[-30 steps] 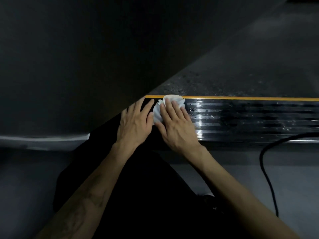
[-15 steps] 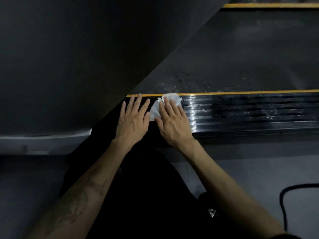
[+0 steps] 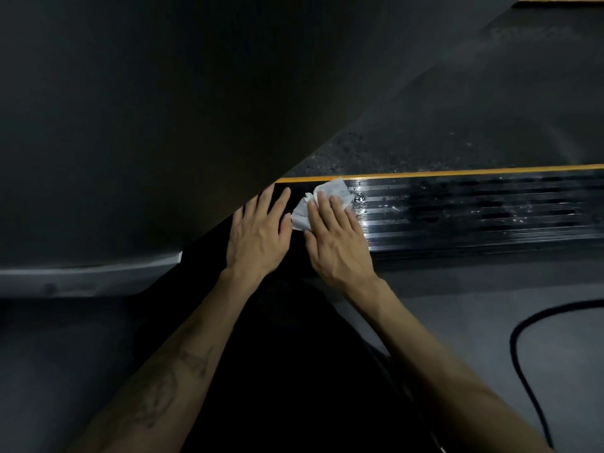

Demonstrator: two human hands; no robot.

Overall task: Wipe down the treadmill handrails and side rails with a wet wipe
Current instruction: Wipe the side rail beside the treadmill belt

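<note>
My right hand (image 3: 336, 237) presses flat on the crumpled white wet wipe (image 3: 322, 199); the black ribbed side rail (image 3: 474, 210) runs long to its right. My left hand (image 3: 258, 232) rests open beside.

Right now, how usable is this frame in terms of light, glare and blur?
Head view: dim overall, the upper left nearly black; specular glare on the ribbed side rail beside the wet wipe; rail's right end smeared by blur; both hands reasonably sharp; wide-angle bending at the edges.
</note>
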